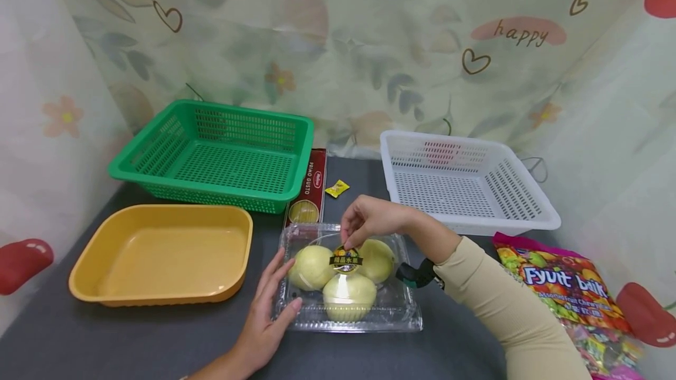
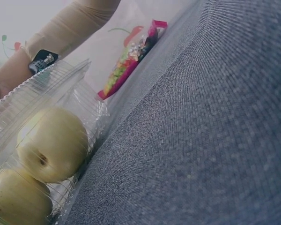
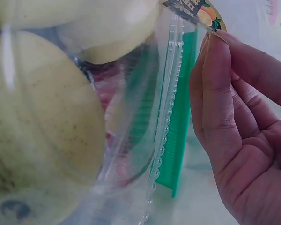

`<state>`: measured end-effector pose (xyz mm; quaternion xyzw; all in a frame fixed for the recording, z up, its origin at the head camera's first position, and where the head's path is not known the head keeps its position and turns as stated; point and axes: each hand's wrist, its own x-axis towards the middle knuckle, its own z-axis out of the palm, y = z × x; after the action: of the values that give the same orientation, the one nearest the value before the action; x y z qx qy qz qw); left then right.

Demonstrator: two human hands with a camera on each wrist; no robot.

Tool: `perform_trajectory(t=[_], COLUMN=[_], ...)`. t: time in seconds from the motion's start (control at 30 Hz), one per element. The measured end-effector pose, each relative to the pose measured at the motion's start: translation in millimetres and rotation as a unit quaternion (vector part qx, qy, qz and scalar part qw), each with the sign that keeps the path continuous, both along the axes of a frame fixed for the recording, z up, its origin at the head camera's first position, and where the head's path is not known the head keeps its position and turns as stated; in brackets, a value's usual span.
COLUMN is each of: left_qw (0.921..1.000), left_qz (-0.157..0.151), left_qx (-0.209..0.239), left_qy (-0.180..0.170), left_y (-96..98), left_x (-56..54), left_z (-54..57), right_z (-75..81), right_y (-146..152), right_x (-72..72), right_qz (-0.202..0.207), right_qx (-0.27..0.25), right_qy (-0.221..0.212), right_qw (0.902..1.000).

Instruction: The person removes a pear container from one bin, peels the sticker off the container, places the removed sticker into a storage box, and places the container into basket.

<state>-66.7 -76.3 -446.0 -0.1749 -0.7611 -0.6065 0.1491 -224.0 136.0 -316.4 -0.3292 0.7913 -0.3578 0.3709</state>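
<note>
A clear plastic clamshell box (image 1: 364, 321) stands on the table with three round, pale yellow-green fruits (image 1: 348, 298) inside; they look like pears. A black and gold round sticker (image 1: 345, 261) with printed characters lies on its lid. My right hand (image 1: 369, 221) reaches over the box and pinches the sticker's edge between thumb and index finger; in the right wrist view the sticker (image 3: 207, 15) stands partly lifted at the fingertips. My left hand (image 1: 266, 309) rests against the box's left side, fingers extended. The left wrist view shows the fruit (image 2: 54, 145) through the clear wall.
A yellow tray (image 1: 158, 294) and a green basket (image 1: 211, 192) stand on the left. Behind the box lie a dark red carton (image 1: 313, 183) and a yellow wrapped candy (image 1: 337, 188). At right are a white basket (image 1: 470, 224) and a fruit candy bag (image 1: 570, 286).
</note>
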Motion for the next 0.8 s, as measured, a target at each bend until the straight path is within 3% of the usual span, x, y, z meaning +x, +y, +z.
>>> perform_trajectory(t=[0.23, 0.47, 0.8], left_qw=[1.0000, 0.9998, 0.9996], left_qz=[0.001, -0.001, -0.005], left_qx=[0.003, 0.005, 0.001], left_qy=[0.006, 0.017, 0.026], left_y=[0.8, 0.4, -0.3], left_x=[0.3, 1.4, 0.2], left_z=[0.2, 0.2, -1.0], right_z=[3.2, 18.1, 7.4], right_y=[1.6, 6.4, 7.5], right_x=[-1.7, -8.1, -13.4], right_qz=[0.015, -0.042, -0.054], right_qx=[-0.022, -0.039, -0.035], right_qy=[-0.005, 0.007, -0.024], right_qw=[0.9996, 0.9983, 0.9976])
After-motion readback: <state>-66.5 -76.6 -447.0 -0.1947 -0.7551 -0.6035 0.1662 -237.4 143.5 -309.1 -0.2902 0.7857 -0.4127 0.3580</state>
